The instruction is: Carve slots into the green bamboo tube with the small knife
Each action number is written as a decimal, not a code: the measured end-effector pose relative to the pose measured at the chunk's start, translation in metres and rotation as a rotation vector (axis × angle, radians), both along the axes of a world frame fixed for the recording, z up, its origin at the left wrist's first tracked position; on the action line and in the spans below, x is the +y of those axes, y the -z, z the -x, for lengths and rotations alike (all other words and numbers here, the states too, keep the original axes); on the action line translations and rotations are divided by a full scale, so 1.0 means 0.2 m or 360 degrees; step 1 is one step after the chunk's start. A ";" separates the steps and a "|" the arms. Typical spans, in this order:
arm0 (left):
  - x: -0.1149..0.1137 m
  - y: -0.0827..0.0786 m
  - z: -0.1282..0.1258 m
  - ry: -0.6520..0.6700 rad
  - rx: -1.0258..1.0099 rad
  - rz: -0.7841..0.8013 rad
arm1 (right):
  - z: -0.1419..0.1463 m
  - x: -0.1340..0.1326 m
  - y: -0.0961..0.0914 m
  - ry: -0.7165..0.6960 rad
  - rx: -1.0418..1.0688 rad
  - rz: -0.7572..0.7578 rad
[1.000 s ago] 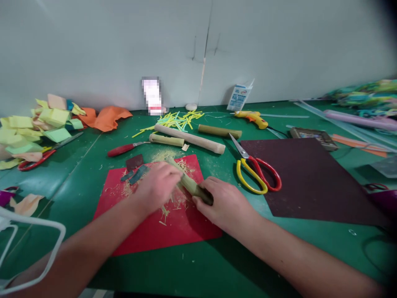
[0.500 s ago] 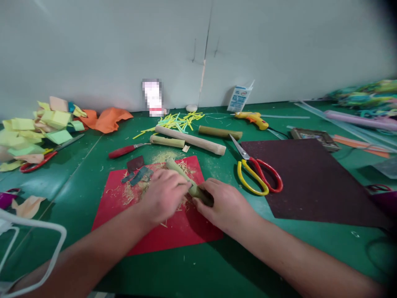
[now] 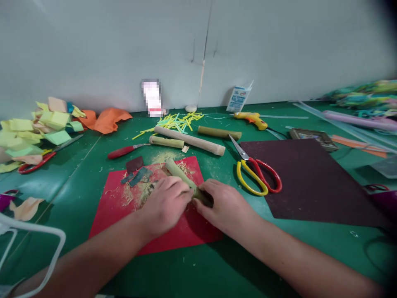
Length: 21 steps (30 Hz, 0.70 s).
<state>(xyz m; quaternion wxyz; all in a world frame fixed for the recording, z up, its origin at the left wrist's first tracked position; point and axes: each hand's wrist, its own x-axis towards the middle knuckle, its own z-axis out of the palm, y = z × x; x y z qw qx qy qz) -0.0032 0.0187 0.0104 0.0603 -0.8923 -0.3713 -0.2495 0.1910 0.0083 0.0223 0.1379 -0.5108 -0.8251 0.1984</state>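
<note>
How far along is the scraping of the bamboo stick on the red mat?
Done: shavings litter the red mat, and the far half of the bamboo stick looks pale. In hand: the right hand grips its near end; the left hand is closed over its middle, any tool hidden. Left: the near end looks dark green, probably unscraped.

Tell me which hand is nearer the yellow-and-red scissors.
Right. The right hand, gripping the bamboo stick, lies close beside the yellow-and-red scissors; the left hand sits farther off, across the stick.
</note>
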 end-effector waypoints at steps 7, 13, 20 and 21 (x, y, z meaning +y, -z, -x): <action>0.01 0.00 0.00 -0.0069 -0.0062 -0.0015 | 0.00 -0.01 0.00 0.0010 -0.0052 -0.0046; 0.06 0.01 0.05 -0.0222 -0.0209 -0.0011 | 0.00 -0.01 0.00 0.0048 -0.0070 -0.0036; 0.11 0.01 0.10 -0.0268 -0.0208 0.0023 | -0.04 -0.01 -0.02 0.0079 -0.0022 0.0086; 0.10 0.01 0.09 -0.0277 -0.0210 0.0023 | -0.04 -0.01 -0.02 0.0095 -0.0028 0.0100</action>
